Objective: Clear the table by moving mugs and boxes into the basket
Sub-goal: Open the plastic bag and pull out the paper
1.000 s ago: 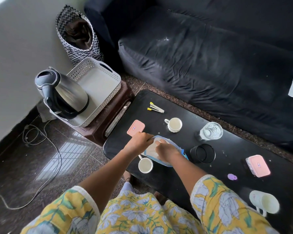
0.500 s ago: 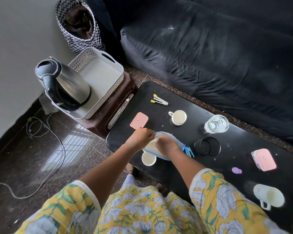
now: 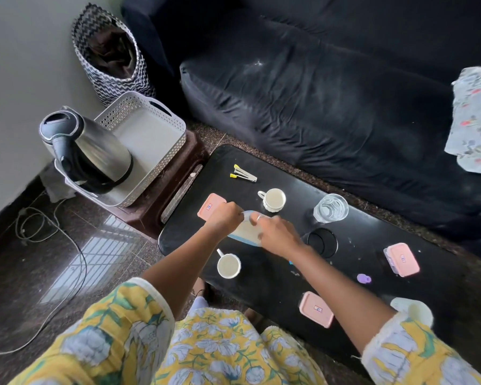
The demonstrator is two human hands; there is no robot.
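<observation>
black table [image 3: 225,159]: the left end is rounded and a brown stool [image 3: 178,179] is set just beside it. white basket [image 3: 161,170] is carried on the stool, open-topped, with perforated walls. its near half is taken by a steel kettle [image 3: 95,154]; the far half is open.

clear box [image 3: 246,232] with a blue rim is held over the left part of the table, between both hands. left hand [image 3: 225,218] is curled round its left edge. right hand [image 3: 275,234] is clamped on its right edge, fingers over the rim. motion blur here: whether the box is touching the top cannot be told.

surface is glossy black with a few specks. floor is dark polished stone, and a cable [image 3: 75,245] is looped on it left of the stool. dark sofa [image 3: 331,93] is set along the far side, with a floral cloth [image 3: 475,120] on it. chevron bag [image 3: 109,51] is parked in the corner behind the basket.

on the table:
- pink box a [image 3: 208,205] just beside the left hand, between the held box and the basket
- yellow-tipped clips [image 3: 243,173] near the far left edge
- mug a [image 3: 274,199] just beyond the hands, mug b [image 3: 228,265] near the front edge under the left forearm
- glass [image 3: 331,208] and dark cup [image 3: 322,241] right of the hands
- pink box b [image 3: 401,258] and purple bit [image 3: 363,278] further right
- pink box c [image 3: 315,309] at the near edge
- mug c [image 3: 411,311] partly hidden by the right sleeve
</observation>
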